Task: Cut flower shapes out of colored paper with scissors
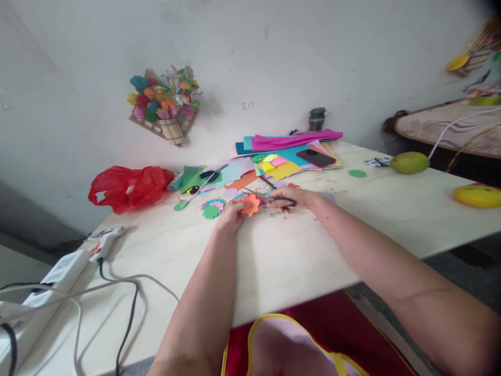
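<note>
Between the fingers of my left hand [232, 215] is an orange paper flower [251, 205] with rounded petals. My right hand [291, 199] is closed around the dark handles of a pair of scissors [284, 200]. The blades point left toward the flower; whether they touch it I cannot tell. Left of my left hand lies a pile of cut paper flowers [212, 209], with a green one on top. Tiny paper scraps [278, 214] are scattered on the table [274, 261] under my right hand.
Coloured paper sheets [289, 168], a phone [316, 157] and a second pair of scissors [210, 175] lie toward the wall. A red plastic bag [127, 188], a glue gun [107, 243] and a power strip [58, 277] with cables are left. Mangoes [410, 163] sit right.
</note>
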The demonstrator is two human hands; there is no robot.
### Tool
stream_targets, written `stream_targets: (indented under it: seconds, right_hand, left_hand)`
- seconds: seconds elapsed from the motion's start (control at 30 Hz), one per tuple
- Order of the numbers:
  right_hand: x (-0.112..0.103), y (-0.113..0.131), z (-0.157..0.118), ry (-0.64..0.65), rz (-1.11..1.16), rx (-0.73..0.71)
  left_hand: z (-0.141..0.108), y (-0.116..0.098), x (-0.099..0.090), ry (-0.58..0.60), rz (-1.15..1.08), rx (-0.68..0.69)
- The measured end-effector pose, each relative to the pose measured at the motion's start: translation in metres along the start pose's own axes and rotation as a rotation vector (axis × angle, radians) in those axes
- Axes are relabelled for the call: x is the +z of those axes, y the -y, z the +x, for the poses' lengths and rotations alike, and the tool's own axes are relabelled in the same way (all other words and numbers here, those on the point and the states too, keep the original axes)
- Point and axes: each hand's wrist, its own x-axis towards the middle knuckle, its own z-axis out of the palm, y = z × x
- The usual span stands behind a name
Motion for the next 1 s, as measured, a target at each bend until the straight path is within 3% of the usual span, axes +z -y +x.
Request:
stream_targets:
  seconds: [0.37, 1.0]
  right_hand:
    - [-0.0022, -0.0027, 0.0005, 0.028, -0.025, 0.007]
    - [-0.0023, -0.0007, 0.0012, 0.016, -0.015, 0.004]
  left_hand:
    - [-0.001, -0.0036, -0.0006, 0.054, 0.039, -0.025]
    - [0.0009, -0.004, 0.0003, 0.043, 0.073, -0.056]
